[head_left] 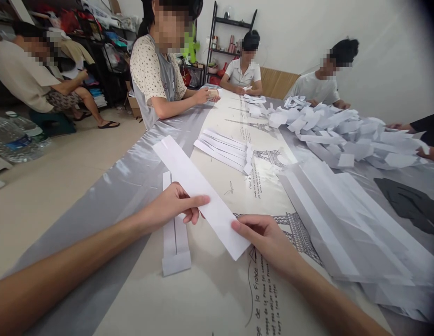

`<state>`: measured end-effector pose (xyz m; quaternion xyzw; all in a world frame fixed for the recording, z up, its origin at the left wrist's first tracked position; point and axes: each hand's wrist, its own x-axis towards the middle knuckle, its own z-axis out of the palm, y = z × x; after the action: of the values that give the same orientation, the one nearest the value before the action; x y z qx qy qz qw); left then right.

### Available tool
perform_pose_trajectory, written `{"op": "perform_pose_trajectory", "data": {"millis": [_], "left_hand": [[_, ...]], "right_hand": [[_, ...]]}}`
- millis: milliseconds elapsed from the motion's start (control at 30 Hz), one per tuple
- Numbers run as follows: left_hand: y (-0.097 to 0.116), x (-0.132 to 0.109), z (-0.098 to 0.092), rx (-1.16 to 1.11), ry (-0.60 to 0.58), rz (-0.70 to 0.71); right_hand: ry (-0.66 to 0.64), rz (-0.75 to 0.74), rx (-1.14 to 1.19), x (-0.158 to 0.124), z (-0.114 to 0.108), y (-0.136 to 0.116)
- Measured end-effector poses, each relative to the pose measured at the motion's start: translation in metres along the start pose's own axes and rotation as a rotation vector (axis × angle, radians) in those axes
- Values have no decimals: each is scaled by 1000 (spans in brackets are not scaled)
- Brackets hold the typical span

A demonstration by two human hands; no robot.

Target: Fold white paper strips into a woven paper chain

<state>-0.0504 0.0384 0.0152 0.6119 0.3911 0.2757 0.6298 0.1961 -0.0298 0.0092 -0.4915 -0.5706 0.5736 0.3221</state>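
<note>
I hold a long white paper strip (196,186) slanting above the table. My left hand (175,205) pinches its middle edge, thumb on top. My right hand (268,240) grips the strip's near end between thumb and fingers. Under the strip, a folded white paper piece (175,242) lies flat on the tablecloth (217,289), which is printed with Eiffel Tower drawings and French text.
A stack of long paper strips (343,224) fans out at my right. A small set of strips (224,147) lies mid-table. A heap of folded papers (343,133) covers the far right. Several people sit round the table; one sits at the left by shelves.
</note>
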Motion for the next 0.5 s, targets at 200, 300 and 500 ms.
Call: {"op": "perform_pose_trajectory", "data": {"millis": [200, 300, 500], "left_hand": [[0, 5, -6, -81, 11, -38], [-1, 4, -8, -72, 1, -45], [3, 3, -9, -59, -18, -51]], "right_hand": [[-88, 20, 8, 0, -3, -1], [-89, 38, 18, 1, -3, 1], [-83, 74, 46, 1, -3, 0]]}}
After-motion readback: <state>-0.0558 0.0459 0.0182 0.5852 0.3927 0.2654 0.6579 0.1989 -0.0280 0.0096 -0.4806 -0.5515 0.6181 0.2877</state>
